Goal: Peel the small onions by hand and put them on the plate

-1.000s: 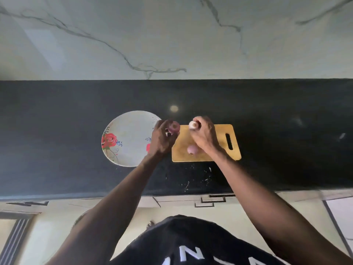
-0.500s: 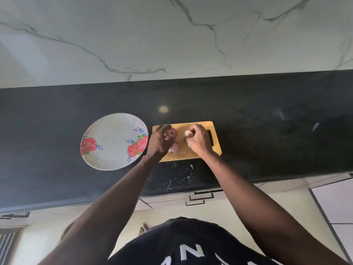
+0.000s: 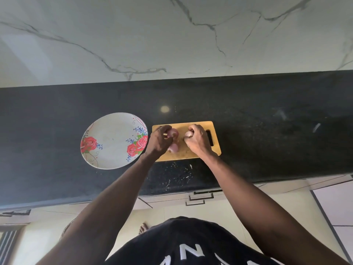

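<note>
Left hand (image 3: pixel 159 141) curled around a purplish onion (image 3: pixel 172 133); right hand (image 3: pixel 197 141) pinching a paler onion (image 3: pixel 189 134). Third onion (image 3: pixel 173 148) lies on the cutting board (image 3: pixel 191 153) between the wrists. Plate (image 3: pixel 110 142) sits bare, just beyond the left hand's outer side.

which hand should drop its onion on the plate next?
Probably left. The left hand holds a pinkish onion and sits right beside the plate. The right hand, holding the paler onion, would have to cross over.
</note>
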